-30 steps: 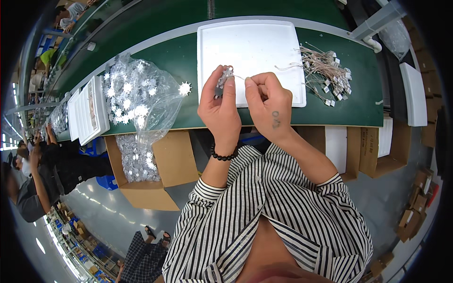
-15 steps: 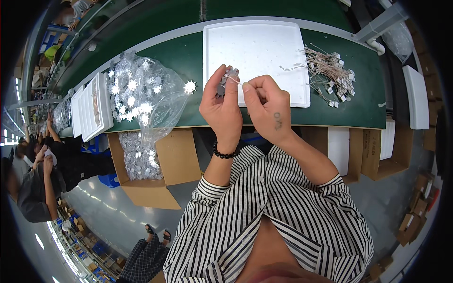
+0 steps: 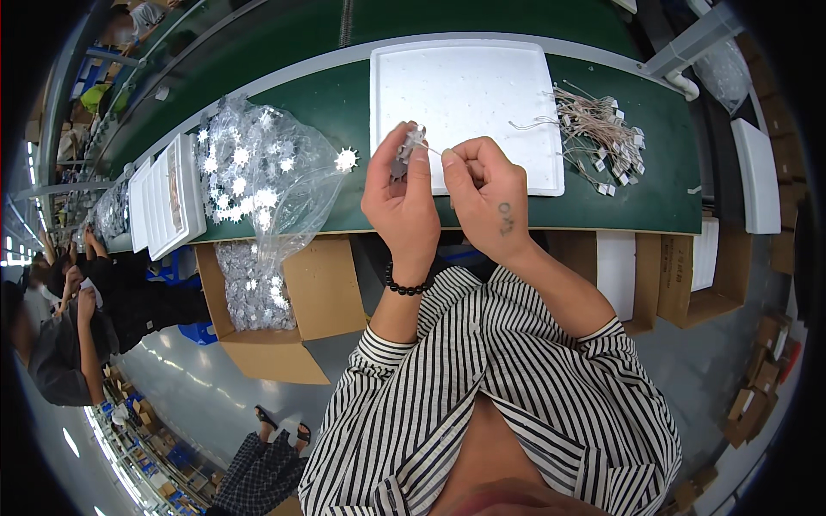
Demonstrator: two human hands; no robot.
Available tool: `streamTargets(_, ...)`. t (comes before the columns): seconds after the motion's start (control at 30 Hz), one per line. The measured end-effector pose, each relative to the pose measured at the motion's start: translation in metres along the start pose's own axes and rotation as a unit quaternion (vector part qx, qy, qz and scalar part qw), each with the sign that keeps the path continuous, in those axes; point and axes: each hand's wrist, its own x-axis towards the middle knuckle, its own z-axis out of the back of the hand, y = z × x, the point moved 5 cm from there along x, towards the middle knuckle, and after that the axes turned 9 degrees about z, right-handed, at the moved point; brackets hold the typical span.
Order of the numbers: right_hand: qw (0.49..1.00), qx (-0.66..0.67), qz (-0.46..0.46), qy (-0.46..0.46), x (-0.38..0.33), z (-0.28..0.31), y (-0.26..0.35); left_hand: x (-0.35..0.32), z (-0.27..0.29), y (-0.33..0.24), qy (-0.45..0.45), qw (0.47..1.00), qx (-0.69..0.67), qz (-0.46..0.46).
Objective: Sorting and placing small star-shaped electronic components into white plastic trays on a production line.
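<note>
My left hand [image 3: 404,211] is closed on a grey, toothed star-shaped metal piece [image 3: 399,166], held upright between thumb and fingers above the near left part of a white foam board [image 3: 465,90]. A thin pale wire [image 3: 434,151] runs from that piece to my right hand [image 3: 490,193], whose thumb and forefinger pinch its end. The fingertips partly hide where wire and metal meet. On the green bench left of my hands, a clear plastic bag [image 3: 297,168] holds many similar star pieces, and one loose star piece [image 3: 347,160] lies by its edge.
Right of the board lies a heap of thin wires with white connectors [image 3: 602,138]. White trays [image 3: 163,198] stand left of the bag. Open cartons [image 3: 331,284] sit below the bench edge, one with more star pieces. Other people [image 3: 64,344] are at the far left.
The star piece has turned slightly in my left hand, and the wire now looks straighter between my hands. Both hands stay nearly in place. Marks on the green surface beyond have shifted left.
</note>
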Motion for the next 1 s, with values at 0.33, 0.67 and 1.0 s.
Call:
streamTargets(0.33, 0.982, 0.124, -0.145, 0.003, 0.007, 0.003, -0.021, 0.002, -0.012, -0.013, 0.104, 0.967, 0.152, -0.175)
streamTargets(0.67, 0.974, 0.038, -0.092, 0.204, 0.023, 0.017, -0.021, 0.01, 0.0, -0.056, 0.157, 0.941, 0.227, -0.195)
streamTargets(1.0, 0.989, -0.141, 0.044, 0.012, 0.034, 0.09, -0.039, 0.071, -0.018, 0.017, 0.11, 0.919, 0.345, -0.158)
